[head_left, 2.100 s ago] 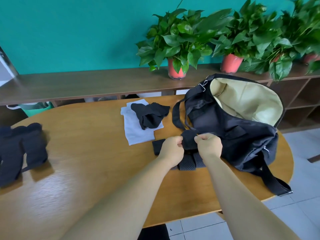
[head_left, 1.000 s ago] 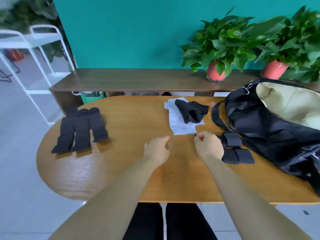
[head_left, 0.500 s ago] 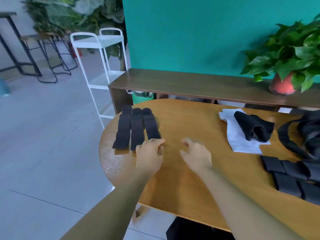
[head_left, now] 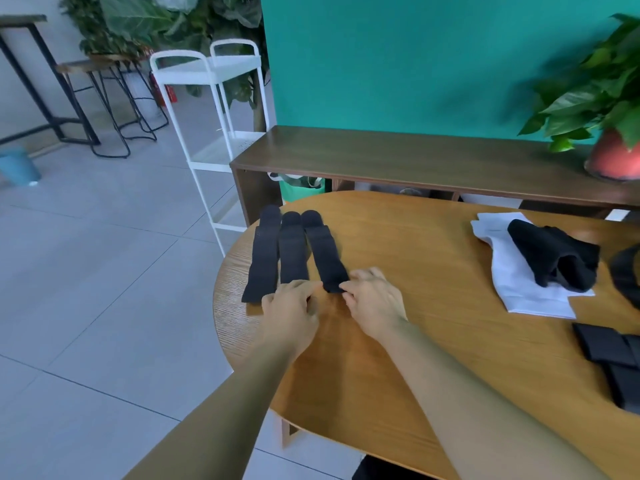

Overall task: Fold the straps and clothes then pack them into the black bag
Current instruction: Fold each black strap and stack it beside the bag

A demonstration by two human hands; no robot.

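Three black straps (head_left: 289, 252) lie side by side, unfolded, at the counter's (head_left: 433, 341) left end, near its far-left edge. Left hand (head_left: 290, 311) reaches forward, palm down, fingers (head_left: 304, 289) curled at the near end of the middle strap; whether they pinch it, cannot tell. Right hand (head_left: 375, 303) just beside, fingers pinching the near end of the rightmost strap. Toward the far right edge, a black garment (head_left: 550, 254) sits on a white cloth (head_left: 519, 289). Folded straps (head_left: 613, 358) at the right edge.
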